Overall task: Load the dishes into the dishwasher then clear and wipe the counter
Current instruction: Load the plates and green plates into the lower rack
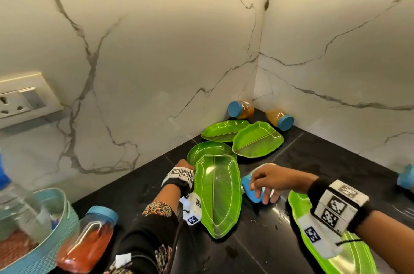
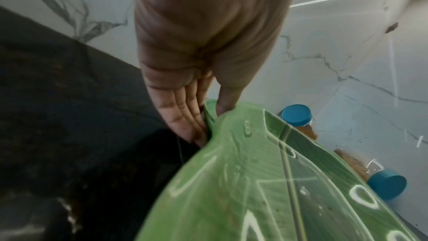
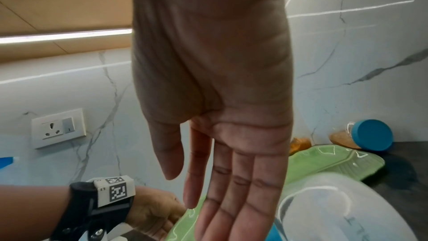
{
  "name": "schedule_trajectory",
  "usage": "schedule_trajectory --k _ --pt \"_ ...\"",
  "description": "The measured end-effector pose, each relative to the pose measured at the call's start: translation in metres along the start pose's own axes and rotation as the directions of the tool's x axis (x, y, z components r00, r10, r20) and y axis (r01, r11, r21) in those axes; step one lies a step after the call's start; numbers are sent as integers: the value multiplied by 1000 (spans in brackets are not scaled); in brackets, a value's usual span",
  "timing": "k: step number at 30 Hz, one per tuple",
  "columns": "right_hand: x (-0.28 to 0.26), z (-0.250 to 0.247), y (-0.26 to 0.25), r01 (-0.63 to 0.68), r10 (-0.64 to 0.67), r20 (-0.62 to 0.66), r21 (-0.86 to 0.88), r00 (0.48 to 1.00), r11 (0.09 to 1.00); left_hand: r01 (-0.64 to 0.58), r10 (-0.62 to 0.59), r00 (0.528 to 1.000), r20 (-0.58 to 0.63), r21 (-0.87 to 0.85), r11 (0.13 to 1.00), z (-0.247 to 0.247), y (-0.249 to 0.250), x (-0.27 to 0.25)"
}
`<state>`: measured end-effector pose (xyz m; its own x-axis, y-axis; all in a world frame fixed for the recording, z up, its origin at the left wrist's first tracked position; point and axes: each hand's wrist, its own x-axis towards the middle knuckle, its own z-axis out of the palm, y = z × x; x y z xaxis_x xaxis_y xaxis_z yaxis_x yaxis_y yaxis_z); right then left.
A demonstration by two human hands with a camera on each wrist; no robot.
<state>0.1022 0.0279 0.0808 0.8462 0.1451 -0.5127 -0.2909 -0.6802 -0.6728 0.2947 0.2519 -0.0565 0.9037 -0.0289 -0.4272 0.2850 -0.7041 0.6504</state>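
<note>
Head view, left to right: left hand (image 1: 184,167) pinches the far rim of a green leaf-shaped plastic plate (image 1: 218,193), tilted above the black counter (image 1: 313,157). Right hand (image 1: 267,180), fingers straight, rests on a toppled blue-lidded clear jar (image 1: 252,188). Plate probably light, stiff, slick; grip the rim.

Home kitchen: marble backsplash (image 1: 156,49), black counter (image 1: 324,161).
</note>
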Motion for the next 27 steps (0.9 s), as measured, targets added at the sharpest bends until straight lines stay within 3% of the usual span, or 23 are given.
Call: schedule_trajectory --k 2,6,9,13,18,23,27 --pt "2 7 4 -20 20 36 -5 999 1000 9 -10 1000 -19 -59 998 0 0 -6" --pt "5 19 7 -31 30 68 7 997 1000 36 -43 997 -56 -115 993 6 -19 33" --pt "7 25 5 -26 24 75 30 997 999 -26 18 986 -168 -45 999 -15 -6 3" --pt "13 33 5 -31 26 68 75 997 997 -114 90 964 -251 -83 990 -34 -18 1" --pt "21 57 4 -22 18 49 102 999 995 -223 198 868 -456 -2 975 -55 -15 -46" --pt "27 80 6 -31 29 74 37 997 999 -276 339 729 -594 197 941 -73 -13 -73" --pt "19 76 9 -8 -2 69 143 998 990 -392 380 670 -638 131 911 -85 -7 -90"
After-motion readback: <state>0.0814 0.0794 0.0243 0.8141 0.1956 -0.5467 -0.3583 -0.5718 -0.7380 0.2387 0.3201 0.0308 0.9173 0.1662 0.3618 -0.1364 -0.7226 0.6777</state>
